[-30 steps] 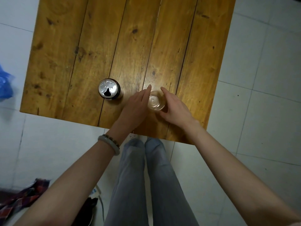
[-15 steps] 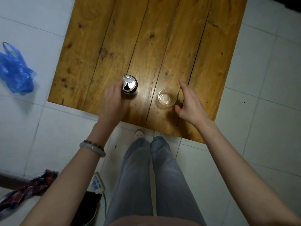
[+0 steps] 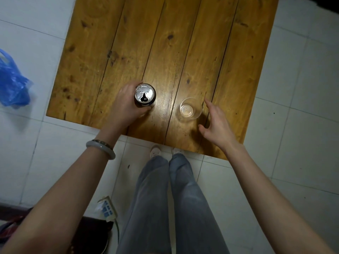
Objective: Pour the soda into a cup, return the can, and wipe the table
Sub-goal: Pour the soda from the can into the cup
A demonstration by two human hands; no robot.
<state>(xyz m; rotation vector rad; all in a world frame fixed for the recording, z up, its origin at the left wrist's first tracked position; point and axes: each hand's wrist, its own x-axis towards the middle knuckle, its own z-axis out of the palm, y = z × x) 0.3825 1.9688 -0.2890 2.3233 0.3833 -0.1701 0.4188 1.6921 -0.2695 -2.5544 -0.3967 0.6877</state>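
Two hands worked over the plank table (image 3: 183, 43) as I watched. My left hand (image 3: 122, 107) had its fingers curled around the upright soda can (image 3: 145, 95), opened at the top. The clear cup (image 3: 190, 108) stood just left of my right hand (image 3: 216, 123), whose fingers were spread, holding nothing.

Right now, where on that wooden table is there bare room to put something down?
The whole far part of the table beyond the can and cup is bare. The near edge is crowded: left hand around the can, right hand beside the cup.
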